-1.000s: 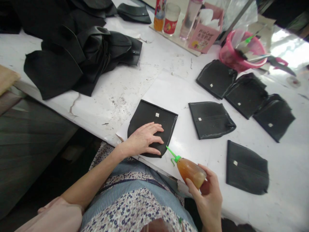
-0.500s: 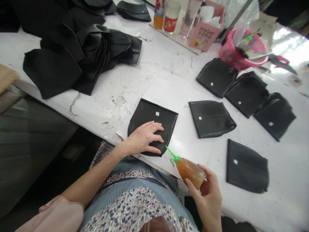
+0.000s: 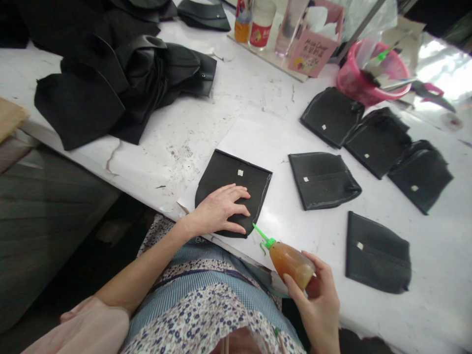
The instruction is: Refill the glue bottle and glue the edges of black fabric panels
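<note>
My left hand (image 3: 220, 210) lies flat with fingers spread on a black leather piece (image 3: 254, 183) that rests on a white paper sheet (image 3: 258, 140) near the table's front edge. My right hand (image 3: 317, 297) is closed round a squeeze bottle of amber glue (image 3: 289, 258) with a green nozzle. The nozzle tip points at the lower right edge of that black piece, just beside my left fingers.
Several more black pieces (image 3: 320, 179), each with a small white tag, lie to the right. A heap of black material (image 3: 121, 78) fills the back left. Cups, a bottle, a pink box (image 3: 313, 46) and a pink basket (image 3: 368, 78) stand at the back.
</note>
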Motion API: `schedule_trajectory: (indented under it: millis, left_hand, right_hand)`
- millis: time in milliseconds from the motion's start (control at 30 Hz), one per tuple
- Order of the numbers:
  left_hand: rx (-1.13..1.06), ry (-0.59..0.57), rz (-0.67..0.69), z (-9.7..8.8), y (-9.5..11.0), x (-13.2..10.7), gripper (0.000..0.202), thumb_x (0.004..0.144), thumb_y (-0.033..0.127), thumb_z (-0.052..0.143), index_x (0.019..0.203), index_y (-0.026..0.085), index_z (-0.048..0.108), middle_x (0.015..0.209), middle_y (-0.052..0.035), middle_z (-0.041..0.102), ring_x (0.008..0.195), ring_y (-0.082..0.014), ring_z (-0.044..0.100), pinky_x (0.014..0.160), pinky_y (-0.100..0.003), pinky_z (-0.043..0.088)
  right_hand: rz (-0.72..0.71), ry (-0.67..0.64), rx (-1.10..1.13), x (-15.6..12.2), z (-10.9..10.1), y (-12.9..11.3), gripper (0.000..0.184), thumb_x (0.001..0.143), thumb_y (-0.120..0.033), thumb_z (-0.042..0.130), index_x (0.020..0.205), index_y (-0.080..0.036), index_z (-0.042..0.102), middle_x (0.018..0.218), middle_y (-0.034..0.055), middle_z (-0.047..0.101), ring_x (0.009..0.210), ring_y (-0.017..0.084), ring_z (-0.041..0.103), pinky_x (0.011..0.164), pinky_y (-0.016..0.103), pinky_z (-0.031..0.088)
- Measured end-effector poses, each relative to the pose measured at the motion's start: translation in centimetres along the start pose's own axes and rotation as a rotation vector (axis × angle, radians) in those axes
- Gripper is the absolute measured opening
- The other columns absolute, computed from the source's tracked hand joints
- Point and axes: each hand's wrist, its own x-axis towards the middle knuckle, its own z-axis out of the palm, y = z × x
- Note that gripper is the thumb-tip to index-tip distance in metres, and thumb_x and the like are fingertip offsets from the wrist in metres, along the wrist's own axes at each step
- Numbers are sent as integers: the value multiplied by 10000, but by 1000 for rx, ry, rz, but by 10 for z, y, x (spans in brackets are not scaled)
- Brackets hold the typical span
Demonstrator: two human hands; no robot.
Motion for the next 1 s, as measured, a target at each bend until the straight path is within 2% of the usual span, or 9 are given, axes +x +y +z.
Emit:
schedule_trajectory:
  millis: [333,667,900,1000]
  left_hand:
    - [-5,15,3,1,0,0,401,828,574,711,1070,255,730,1370,-99,572,1387,-269,466,1214,-488,323]
    - [-14,31,7,2,-1,-1,389,825,554,729,1074,255,733,1373,-96,575,1377,-278,475,1213,-497,331]
    - [-2,18,7,2,-1,0,401,832,574,707,1073,254,725,1372,-97,571,1385,-267,469,1215,-487,324]
    - [-14,17,2,2,-1,0,400,825,568,720,1075,256,728,1378,-93,571,1387,-274,466,1218,-490,320]
  right_hand:
    - [2,-2,5,-2,-2,5,611,679,-427,852,1191,-226,585,1194,98,662,951,271,700,827,391,603]
    - [-60,-16,-36,-1,-8,19,617,679,-397,852,1210,-222,590,1199,106,662,936,267,706,783,368,615]
    - [-12,-7,-18,-4,-5,10,592,694,-414,841,1197,-230,589,1206,93,657,973,266,698,830,375,602]
    - [-32,-25,-19,-3,-7,15,616,684,-396,854,1211,-226,583,1205,101,658,973,271,700,827,382,608]
